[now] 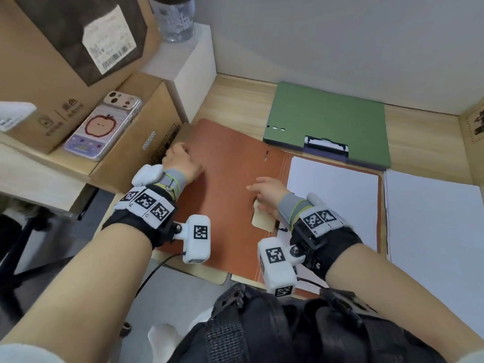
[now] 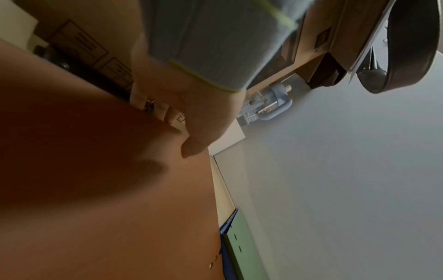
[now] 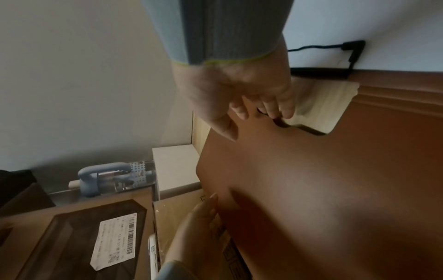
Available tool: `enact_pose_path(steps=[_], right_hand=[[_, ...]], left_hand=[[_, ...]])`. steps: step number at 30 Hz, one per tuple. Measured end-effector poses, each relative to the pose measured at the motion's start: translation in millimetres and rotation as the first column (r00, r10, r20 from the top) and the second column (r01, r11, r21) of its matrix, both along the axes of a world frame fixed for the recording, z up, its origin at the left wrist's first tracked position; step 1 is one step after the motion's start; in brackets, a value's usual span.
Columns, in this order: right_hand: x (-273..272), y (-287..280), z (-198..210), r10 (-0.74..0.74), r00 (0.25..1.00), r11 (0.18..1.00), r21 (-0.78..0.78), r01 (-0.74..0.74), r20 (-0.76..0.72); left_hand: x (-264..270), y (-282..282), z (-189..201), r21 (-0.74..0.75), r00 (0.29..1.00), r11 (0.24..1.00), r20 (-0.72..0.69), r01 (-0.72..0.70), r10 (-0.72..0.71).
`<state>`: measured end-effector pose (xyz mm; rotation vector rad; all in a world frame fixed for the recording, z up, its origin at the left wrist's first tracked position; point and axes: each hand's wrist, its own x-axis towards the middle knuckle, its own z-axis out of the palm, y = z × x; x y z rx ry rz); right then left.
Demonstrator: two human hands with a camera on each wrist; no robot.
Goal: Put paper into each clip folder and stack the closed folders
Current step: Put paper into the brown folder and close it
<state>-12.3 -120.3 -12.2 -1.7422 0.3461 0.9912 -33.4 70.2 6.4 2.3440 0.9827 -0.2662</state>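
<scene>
An orange clip folder (image 1: pixel 227 179) (image 2: pixel 120 208) (image 3: pixel 311 189) lies open on the wooden table (image 1: pixel 235 100), its cover spread to the left. A white sheet of paper (image 1: pixel 332 200) rests on its right half. My left hand (image 1: pixel 178 158) (image 2: pixel 172 121) (image 3: pixel 201 217) grips the cover's far left edge, fingers curled under and thumb on top. My right hand (image 1: pixel 264 197) (image 3: pixel 258 113) pinches the cover at its cut-out notch, fingertips in the notch. A closed green folder (image 1: pixel 330 121) (image 2: pixel 242 246) with a black clip (image 1: pixel 326 145) lies behind, on a dark blue one.
More loose white paper (image 1: pixel 432 231) lies to the right of the orange folder. Cardboard boxes (image 1: pixel 52 61) stand along the left, one carrying a phone (image 1: pixel 102 127). A white box (image 1: pixel 188 61) with a bottle (image 1: pixel 175 19) sits at the back left. The wall is close behind.
</scene>
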Motion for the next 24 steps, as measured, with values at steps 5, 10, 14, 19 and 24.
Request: enact_pose_path(steps=[5, 10, 14, 19, 24], right_hand=[[3.9, 5.3, 6.3, -0.004, 1.000, 1.000, -0.029, 0.004, 0.003], [9.3, 9.4, 25.2, 0.034, 0.999, 0.999, -0.015, -0.034, 0.031], [21.4, 10.2, 46.3, 0.046, 0.983, 0.995, 0.077, -0.060, 0.177], [29.0, -4.6, 89.1, -0.071, 0.972, 0.962, 0.273, 0.007, 0.224], [33.6, -50.1, 111.0, -0.149, 0.956, 0.926, 0.375, 0.045, 0.252]], left_hand=[[9.2, 11.6, 27.8, 0.046, 0.969, 0.980, -0.168, 0.192, -0.182], [20.0, 11.4, 76.6, -0.015, 0.954, 0.960, -0.099, 0.281, -0.281], [26.3, -11.7, 113.8, -0.312, 0.949, 0.897, 0.127, 0.313, -0.288], [28.9, -56.5, 137.8, -0.485, 0.905, 0.765, 0.259, 0.424, -0.337], [34.6, -110.7, 141.8, -0.548, 0.878, 0.685, 0.312, 0.479, -0.364]])
